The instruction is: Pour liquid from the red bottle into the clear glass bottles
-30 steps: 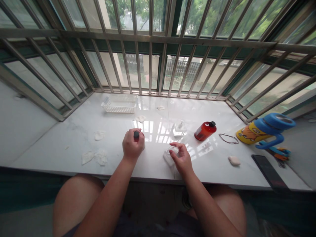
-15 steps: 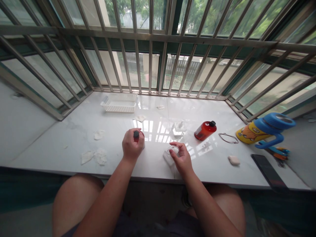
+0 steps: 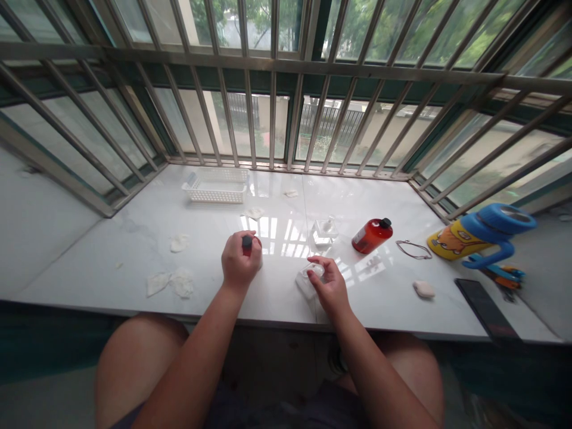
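My left hand (image 3: 240,260) is closed around a small red bottle (image 3: 247,246) with a black cap, which stands on the white marble ledge (image 3: 116,256) and shows only above my fingers. My right hand (image 3: 329,288) grips a clear plastic box (image 3: 305,283) from its right side, with the fingers over its top edge. Part of the box is hidden under those fingers. The two hands are apart, with a strip of shiny ledge between them.
A larger red bottle (image 3: 372,236), a small clear container (image 3: 325,233), a white plastic basket (image 3: 214,186), crumpled tissues (image 3: 181,282), a yellow-and-blue cup (image 3: 480,233) and a dark phone (image 3: 486,308) lie on the ledge. Metal window bars (image 3: 268,89) run along its far edge.
Both hands keep the same hold and position. The view has only shifted slightly.
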{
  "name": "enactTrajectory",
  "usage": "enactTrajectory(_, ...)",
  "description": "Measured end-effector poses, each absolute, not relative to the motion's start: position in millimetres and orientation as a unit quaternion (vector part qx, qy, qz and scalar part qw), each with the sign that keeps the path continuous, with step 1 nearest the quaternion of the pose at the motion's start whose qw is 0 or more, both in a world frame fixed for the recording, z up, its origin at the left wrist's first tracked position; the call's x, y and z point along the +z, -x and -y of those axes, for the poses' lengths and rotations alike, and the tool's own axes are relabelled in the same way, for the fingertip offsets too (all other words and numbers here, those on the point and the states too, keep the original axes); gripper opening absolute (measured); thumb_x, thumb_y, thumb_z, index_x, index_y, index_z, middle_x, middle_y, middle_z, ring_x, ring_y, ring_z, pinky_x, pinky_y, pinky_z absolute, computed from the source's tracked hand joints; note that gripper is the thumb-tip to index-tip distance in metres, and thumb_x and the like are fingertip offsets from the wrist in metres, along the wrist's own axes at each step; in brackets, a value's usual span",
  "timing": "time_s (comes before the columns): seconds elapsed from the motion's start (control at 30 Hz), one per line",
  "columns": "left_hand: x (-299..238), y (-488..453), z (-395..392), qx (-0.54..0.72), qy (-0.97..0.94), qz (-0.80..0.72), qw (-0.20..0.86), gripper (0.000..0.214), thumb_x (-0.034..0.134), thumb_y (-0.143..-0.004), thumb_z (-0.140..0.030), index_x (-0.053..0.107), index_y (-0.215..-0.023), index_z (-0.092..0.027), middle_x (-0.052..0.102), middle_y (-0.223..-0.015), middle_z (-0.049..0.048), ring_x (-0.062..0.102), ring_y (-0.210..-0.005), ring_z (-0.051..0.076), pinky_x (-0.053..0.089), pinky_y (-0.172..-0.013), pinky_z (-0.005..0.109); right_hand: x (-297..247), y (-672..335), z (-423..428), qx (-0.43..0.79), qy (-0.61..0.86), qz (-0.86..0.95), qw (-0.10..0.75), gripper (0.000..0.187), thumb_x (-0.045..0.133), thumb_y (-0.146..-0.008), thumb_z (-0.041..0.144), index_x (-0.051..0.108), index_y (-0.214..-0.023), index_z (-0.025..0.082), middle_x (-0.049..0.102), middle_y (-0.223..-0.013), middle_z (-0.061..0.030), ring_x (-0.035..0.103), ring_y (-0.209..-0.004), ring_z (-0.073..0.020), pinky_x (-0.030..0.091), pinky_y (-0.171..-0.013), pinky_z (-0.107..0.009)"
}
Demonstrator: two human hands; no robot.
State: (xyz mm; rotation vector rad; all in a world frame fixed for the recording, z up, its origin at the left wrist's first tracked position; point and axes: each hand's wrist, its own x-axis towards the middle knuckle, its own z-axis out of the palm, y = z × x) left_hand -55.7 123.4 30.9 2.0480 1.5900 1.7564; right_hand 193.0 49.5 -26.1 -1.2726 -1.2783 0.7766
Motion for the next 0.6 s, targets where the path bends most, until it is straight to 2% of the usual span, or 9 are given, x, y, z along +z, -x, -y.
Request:
enactTrajectory(0.3,30.4,56.1,-123.9,0.561,-0.654,-0.507,0.004,0.010,0.063,-0.094,-0.024,0.066,-0.103,-0.022,0.079,-0.105,0.0067,0.076,-0.097,0.025,0.060,-0.089,0.038,-29.3,-194.2,-51.4,0.322,0.528,0.554,0.557,0.024,0.076,-0.094,0.049,0.066,-0.101,0.028,0.073,-0.127,-0.0069,0.066,-0.125,-0.0306,0.047,-0.111,-0.046)
enactTrajectory(0.6,29.1,56.7,-123.8,0.560,-0.656,-0.506,0.010,0.011,0.065,-0.093,-0.025,0.065,-0.104,-0.022,0.079,-0.106,0.0072,0.076,-0.098,0.025,0.060,-0.090,0.039,-31.6,-194.6,-52.0,0.319,0.524,0.555,0.562,0.022,0.076,-0.094,0.047,0.066,-0.101,0.029,0.073,-0.127,-0.0069,0.066,-0.124,-0.0303,0.047,-0.112,-0.046)
